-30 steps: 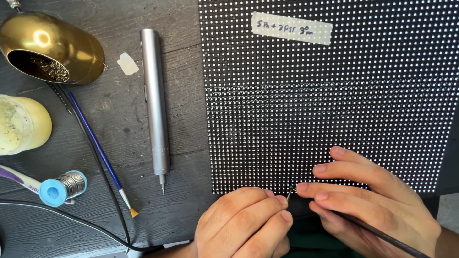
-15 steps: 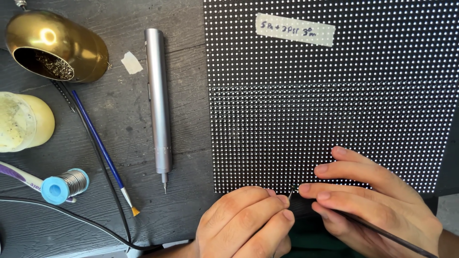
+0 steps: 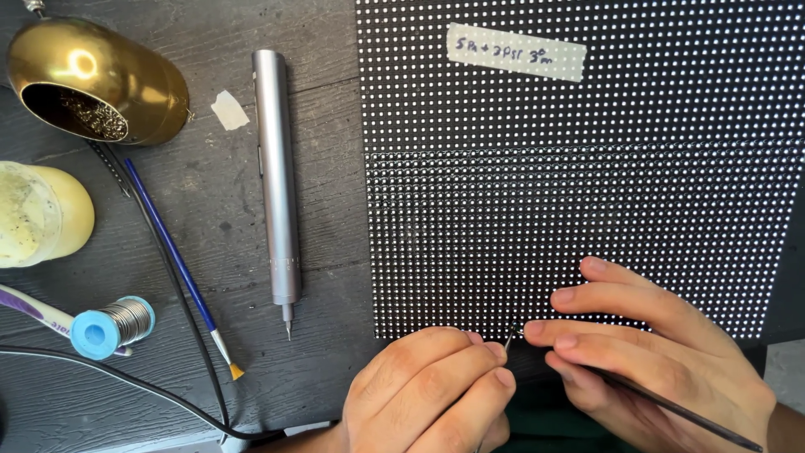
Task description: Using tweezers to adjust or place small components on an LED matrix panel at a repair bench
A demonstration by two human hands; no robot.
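Panel (image 3: 579, 184), black w/ a grid of white dots, is laid flat on the dark wooden table (image 3: 218, 193), filling the centre and right; a strip of pale tape (image 3: 516, 52) is stuck near its far edge.

Far left: a brass-coloured holder (image 3: 96, 80) w/ metal wool inside, a yellowish jar (image 3: 38, 214) nearer, then a blue spool of solder wire (image 3: 109, 325). A blue-handled brush (image 3: 180, 268) is laid beside a black cable (image 3: 159, 268). A silver pen-shaped driver (image 3: 277, 180) is set just left of the panel, tip pointing near.

At the panel's near edge the left hand (image 3: 428, 390) is seen curled into a loose fist, knuckles just touching the edge; whether anything is gripped inside can't be told. Immediately right of it, the right hand (image 3: 654, 352) is rested on the panel's near-right corner, fingers pinched shut on a thin dark tool (image 3: 671, 407) whose fine tip (image 3: 510, 335) is met by the left-hand fingertips at the panel edge. Hands are close together, almost touching.
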